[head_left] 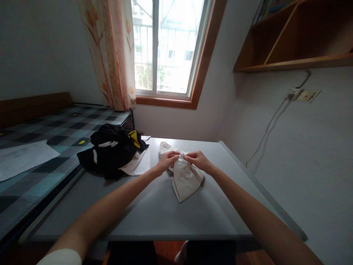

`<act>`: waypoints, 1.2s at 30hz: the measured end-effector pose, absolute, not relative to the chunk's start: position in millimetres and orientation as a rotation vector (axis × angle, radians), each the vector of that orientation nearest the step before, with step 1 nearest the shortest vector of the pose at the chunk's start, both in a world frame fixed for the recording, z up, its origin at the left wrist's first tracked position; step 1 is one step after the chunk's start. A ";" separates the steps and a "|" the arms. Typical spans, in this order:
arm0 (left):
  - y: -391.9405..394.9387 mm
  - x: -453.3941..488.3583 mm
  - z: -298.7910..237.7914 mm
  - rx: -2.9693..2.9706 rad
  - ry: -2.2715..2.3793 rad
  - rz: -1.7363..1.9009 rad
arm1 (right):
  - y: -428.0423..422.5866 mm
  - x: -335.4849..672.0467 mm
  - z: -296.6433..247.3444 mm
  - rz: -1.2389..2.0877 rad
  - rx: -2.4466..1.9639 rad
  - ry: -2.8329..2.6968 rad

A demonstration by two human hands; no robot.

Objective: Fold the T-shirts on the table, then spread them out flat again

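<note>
A cream-white cloth [186,181] lies bunched on the grey table, gathered at its middle into what looks like a knot. One part fans out towards me, and another part stretches behind towards the window. My left hand [168,160] pinches the gathered middle from the left. From the right, my right hand [199,160] pinches the same spot, its fingers closed on the fabric. The fingertips of both hands are close together. How the folds cross under them is too small to tell.
Black clothing [110,158] with yellow and white parts lies heaped at the table's left, over a white cloth [140,162]. A bed [63,127] with a checked cover and a paper sheet [26,156] adjoins. The table [220,213] meets the right wall; a shelf [303,60] hangs above.
</note>
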State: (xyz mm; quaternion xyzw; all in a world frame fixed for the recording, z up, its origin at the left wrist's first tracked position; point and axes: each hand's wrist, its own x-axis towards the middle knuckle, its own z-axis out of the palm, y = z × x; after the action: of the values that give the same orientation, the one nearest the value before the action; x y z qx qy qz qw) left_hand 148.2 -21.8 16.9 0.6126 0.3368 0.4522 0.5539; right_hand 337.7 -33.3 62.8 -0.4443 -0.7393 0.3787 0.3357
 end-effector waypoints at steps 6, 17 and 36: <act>-16.1 135.4 18.8 1.635 0.954 1.184 | -31.3 331.3 56.6 0.684 -1.262 -1.855; 7.9 57.0 48.8 1.706 1.314 1.607 | 2.2 436.7 65.4 0.563 -1.401 -0.783; -5.6 84.9 168.3 2.116 0.962 1.955 | -23.0 336.1 150.6 0.636 -0.829 -1.380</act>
State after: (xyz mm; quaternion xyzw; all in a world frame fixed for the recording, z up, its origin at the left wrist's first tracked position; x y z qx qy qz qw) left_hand 84.9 -5.6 168.3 0.6958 0.3164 0.6427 0.0520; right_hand 336.1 -23.0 150.6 -0.3648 -0.6070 0.2797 0.6483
